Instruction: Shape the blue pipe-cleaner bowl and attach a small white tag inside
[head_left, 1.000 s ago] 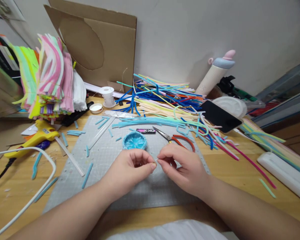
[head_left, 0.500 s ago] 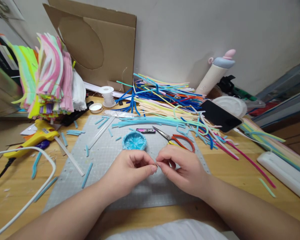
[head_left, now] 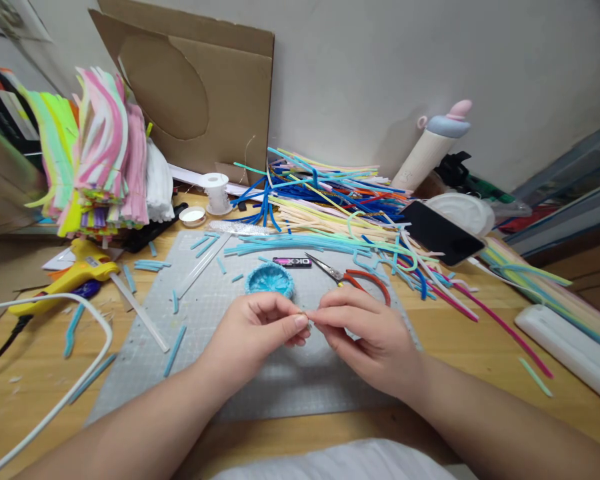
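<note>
My left hand (head_left: 267, 333) is closed in a pinch above the grey cutting mat (head_left: 135, 360). Its fingertips meet those of my right hand (head_left: 363, 337), whose thumb and fingers are also pressed together. Whatever lies between the fingertips is too small to make out. Just beyond my left hand sits a small blue fuzzy bowl (head_left: 269, 279), partly covered by that hand. Orange-handled scissors (head_left: 367, 283) lie on the mat behind my right hand, blades pointing left. Near them is a black and pink packet (head_left: 292, 263).
A yellow glue gun (head_left: 75, 277) with a clear stick lies at the left by a white cable (head_left: 105, 333). Pipe cleaners (head_left: 330, 193) are heaped at the back. A phone (head_left: 440, 233), a bottle (head_left: 427, 150) and a white power strip (head_left: 565, 347) stand or lie on the right.
The fingertips have come together and shifted slightly left. The fingers of my right hand have straightened a little. Objects on the table stay where they were.
</note>
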A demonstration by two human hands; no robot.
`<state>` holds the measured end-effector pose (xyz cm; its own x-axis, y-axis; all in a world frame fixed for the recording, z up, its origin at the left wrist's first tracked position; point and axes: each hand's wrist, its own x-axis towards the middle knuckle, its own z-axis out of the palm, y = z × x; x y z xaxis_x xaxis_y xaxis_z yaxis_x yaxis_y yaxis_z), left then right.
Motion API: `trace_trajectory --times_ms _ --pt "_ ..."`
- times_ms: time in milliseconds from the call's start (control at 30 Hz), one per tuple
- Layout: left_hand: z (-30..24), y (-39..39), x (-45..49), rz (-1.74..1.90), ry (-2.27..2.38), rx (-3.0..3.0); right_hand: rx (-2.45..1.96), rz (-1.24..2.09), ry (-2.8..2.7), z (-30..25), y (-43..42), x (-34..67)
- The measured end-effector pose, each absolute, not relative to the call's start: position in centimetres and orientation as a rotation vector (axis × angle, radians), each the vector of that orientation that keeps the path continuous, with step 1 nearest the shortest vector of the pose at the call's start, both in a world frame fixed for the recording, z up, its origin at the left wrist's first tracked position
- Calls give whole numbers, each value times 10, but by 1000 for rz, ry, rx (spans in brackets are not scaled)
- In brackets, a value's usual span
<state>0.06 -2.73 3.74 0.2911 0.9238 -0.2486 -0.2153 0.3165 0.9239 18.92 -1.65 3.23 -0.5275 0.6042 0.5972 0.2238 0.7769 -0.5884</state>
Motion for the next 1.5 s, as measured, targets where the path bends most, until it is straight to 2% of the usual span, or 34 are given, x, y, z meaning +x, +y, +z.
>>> trace_trajectory --times_ms 133,333,600,800,1033,1267,1500 --pt "34 -27 0 996 954 845 -641 690 -2067 30 -18 186" --pt "31 -27 1 1007 924 692 -936 1271 -1630 25 -21 178" --pt "28 -26 2 1024 879 718 -914 1393 -1582 27 -20 175" --pt "30 -29 3 1008 866 746 -1017 1783 -1303 25 -19 175" --pt "31 -29 3 980 865 771 -842 2216 -988 27 -16 176" --pt "30 -30 1 980 900 830 -761 2375 -877 26 -17 176" --pt "28 -31 3 962 946 857 -789 2370 -840 25 -17 176"
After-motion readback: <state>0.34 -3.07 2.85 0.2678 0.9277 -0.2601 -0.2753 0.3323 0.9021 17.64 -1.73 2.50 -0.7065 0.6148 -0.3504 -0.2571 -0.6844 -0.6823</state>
